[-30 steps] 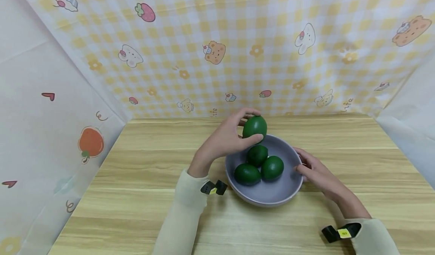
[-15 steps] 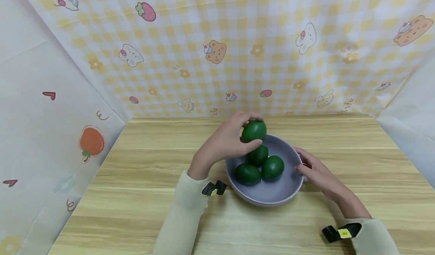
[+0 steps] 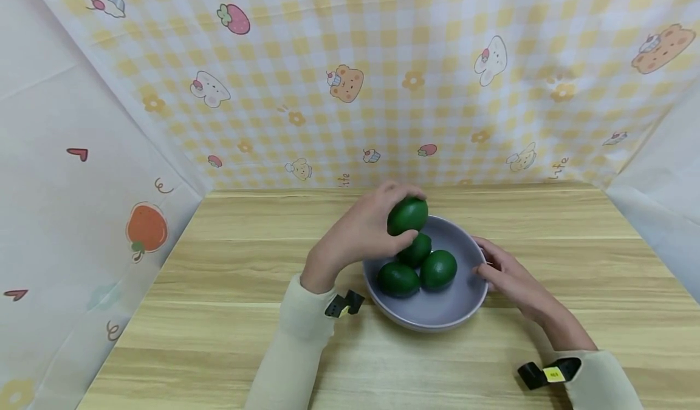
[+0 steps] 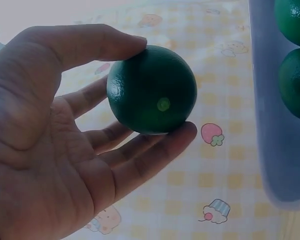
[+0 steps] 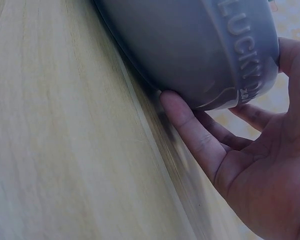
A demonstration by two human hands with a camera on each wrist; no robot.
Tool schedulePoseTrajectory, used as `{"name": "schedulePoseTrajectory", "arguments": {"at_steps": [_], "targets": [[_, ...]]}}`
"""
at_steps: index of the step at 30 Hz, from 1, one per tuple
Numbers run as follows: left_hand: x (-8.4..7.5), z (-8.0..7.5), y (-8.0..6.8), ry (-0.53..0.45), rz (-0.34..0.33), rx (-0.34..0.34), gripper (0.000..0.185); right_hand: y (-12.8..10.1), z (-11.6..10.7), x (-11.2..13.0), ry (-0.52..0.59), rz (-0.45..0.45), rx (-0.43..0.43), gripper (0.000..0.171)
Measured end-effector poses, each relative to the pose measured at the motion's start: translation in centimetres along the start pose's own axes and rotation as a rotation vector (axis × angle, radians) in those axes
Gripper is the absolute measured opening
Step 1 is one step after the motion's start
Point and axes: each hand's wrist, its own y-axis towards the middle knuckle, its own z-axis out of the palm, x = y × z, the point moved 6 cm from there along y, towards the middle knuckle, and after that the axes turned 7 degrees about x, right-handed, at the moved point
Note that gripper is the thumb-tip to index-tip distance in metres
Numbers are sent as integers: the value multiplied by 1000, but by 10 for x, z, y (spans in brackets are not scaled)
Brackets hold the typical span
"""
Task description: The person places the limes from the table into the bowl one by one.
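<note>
In the head view my left hand holds a dark green avocado over the far left rim of a grey-purple bowl. The left wrist view shows the thumb on one side of this avocado and the fingers on the other, with a pale stem spot facing the camera. Lower down in the bowl lie three more avocados, grouped toward its left side. My right hand grips the bowl's right side, thumb at the rim. Raised letters mark the bowl's outer wall in the right wrist view.
The bowl stands on a light wood-grain table. A yellow-checked cloth with cartoon prints hangs behind it, and a white printed sheet covers the left side. Each sleeve cuff carries a small black device.
My left hand has lowered slightly toward the bowl with the avocado, which is tilted a little more. The right hand, the bowl and the other avocados stay where they were.
</note>
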Motion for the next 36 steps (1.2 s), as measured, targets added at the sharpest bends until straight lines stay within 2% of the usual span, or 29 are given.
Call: {"name": "schedulePoseTrajectory", "arguments": {"at_steps": [16,25,36], "targets": [[-8,6,-3,98,0,75,51,0,0,0,4,-6,5,65],[-10,7,-3,121,0,71,48,0,1,0,3,-8,7,64],[-10,2,-4,73,-9,43,39,0,1,0,3,9,9,66]]}}
